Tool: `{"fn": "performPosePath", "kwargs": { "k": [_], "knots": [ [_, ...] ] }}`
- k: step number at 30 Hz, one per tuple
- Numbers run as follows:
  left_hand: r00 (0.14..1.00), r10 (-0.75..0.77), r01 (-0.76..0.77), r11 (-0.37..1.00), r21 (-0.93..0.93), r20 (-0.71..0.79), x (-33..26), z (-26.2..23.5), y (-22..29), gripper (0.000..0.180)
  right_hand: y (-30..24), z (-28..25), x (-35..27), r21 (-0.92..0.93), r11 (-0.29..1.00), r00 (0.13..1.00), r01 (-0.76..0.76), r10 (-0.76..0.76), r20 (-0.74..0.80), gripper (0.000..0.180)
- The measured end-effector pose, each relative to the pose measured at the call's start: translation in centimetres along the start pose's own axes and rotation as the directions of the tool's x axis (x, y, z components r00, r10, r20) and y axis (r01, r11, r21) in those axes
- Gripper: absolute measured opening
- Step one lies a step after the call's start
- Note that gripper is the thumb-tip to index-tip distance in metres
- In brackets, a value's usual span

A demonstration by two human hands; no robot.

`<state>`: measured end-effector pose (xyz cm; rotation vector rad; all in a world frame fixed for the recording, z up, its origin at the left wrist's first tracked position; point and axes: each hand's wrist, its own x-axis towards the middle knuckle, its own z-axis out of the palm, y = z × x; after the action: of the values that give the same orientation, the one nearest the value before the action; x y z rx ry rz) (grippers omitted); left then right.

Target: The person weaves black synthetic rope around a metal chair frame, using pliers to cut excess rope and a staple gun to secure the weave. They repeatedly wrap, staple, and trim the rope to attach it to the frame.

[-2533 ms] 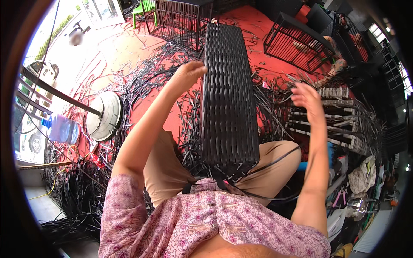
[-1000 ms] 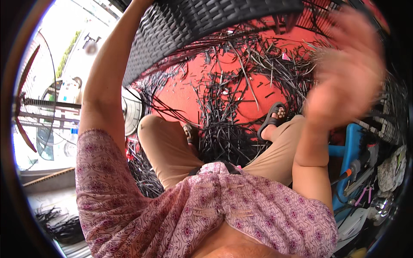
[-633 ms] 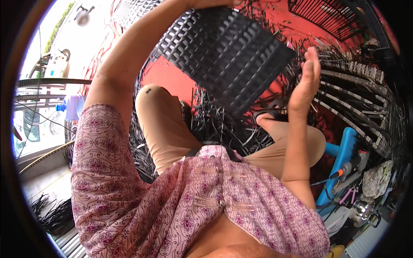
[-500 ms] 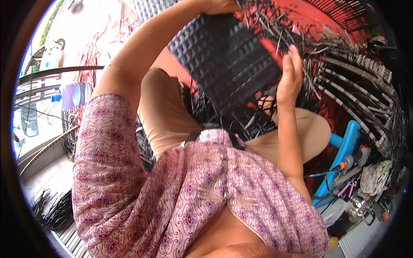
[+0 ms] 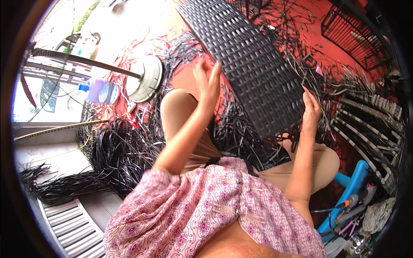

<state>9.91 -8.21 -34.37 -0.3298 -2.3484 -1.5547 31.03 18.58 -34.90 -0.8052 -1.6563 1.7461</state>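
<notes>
A long black woven panel [image 5: 254, 64], of flat plastic-like strips, slants in front of me from the far middle to near my legs. My left hand [image 5: 208, 84] is raised beside its left edge, fingers stretched and apart, holding nothing. By the near right corner is my right hand [image 5: 311, 112], its fingers extended upward along the panel's edge. It appears to touch or steady the edge rather than wrap round it. Loose black strips [image 5: 241, 137] lie under and around the panel, between my bent legs.
A thick bundle of black strips [image 5: 73, 185] lies at left, near a round grey-white base with a pole [image 5: 144, 79] and a large water bottle [image 5: 102, 91]. On the right are curved wrapped frames [image 5: 365, 129], a blue stool [image 5: 344, 202] with tools beside it, and a black rack [image 5: 355, 36].
My left hand has come back from the panel's far part to beside its left edge. The panel shows more of its length, and my view has shifted left. The right hand stays by the right edge.
</notes>
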Motion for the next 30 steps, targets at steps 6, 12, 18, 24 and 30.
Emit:
{"fn": "performPosePath", "kwargs": {
  "k": [6, 12, 18, 24, 30],
  "knots": [
    [0.866, -0.362, 0.439, 0.881, -0.178, 0.345, -8.8, 0.7, 1.1, 0.067, -0.7, 0.4, -2.0, -0.030, 1.000, 0.998, -0.007, 0.008, 0.057, 0.043],
    [0.884, -0.294, 0.364, 0.921, -0.141, 0.363, -9.5, -2.3, 4.1, 0.054, -2.6, 1.4, -8.8, -0.086, 0.992, 0.996, 0.090, -0.089, 0.009, 0.044],
    [0.856, -0.084, 0.236, 0.942, -0.241, 0.510, -11.0, -0.8, 3.5, 0.053, 0.9, -1.6, -14.6, -0.277, 0.914, 0.912, 0.298, -0.358, -0.200, 0.040],
    [0.795, -0.192, 0.511, 0.722, -0.466, 0.575, -9.2, 0.8, 5.2, 0.038, -0.1, -1.5, -10.1, 0.070, 0.987, 0.986, 0.142, -0.135, -0.097, 0.055],
    [0.737, -0.212, 0.536, 0.762, -0.364, 0.642, -14.5, -3.4, 2.2, 0.051, 0.3, -0.6, -10.1, 0.247, 0.959, 0.983, 0.139, -0.104, -0.150, 0.060]
  ]
}}
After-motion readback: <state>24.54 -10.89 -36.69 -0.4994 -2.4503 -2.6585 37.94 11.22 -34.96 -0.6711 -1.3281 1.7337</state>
